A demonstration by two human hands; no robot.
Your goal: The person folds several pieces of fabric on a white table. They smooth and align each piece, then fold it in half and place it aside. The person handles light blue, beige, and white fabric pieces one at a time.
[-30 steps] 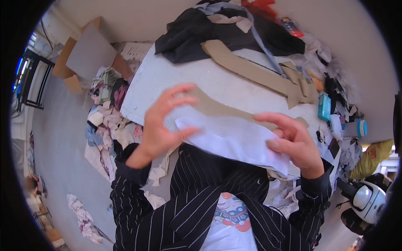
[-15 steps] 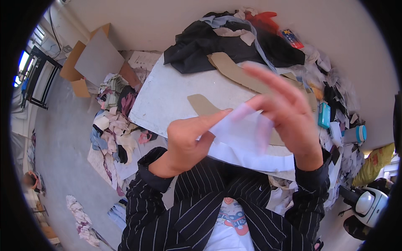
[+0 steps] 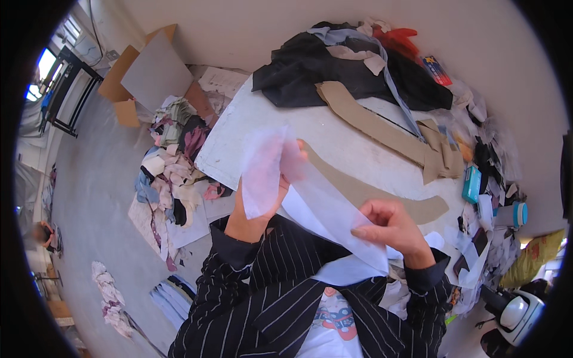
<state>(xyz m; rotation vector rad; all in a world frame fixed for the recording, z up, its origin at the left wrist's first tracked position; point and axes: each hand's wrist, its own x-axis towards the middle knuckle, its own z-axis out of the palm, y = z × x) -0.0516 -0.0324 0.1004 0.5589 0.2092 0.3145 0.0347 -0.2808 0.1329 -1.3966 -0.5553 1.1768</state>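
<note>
White strip [image 3: 334, 206] now raised over left hand [image 3: 271, 209], its fingers unclear, right fingers [image 3: 371, 232] pinching it, open-flapped cardboard box [image 3: 154, 73], contents hidden

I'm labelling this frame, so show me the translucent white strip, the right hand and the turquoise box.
Translucent white strip [image 3: 339, 200]: head view, on its middle stretch.
Right hand [image 3: 392, 227]: head view, on the hand's middle.
Turquoise box [image 3: 471, 184]: head view, on its long side.
</note>
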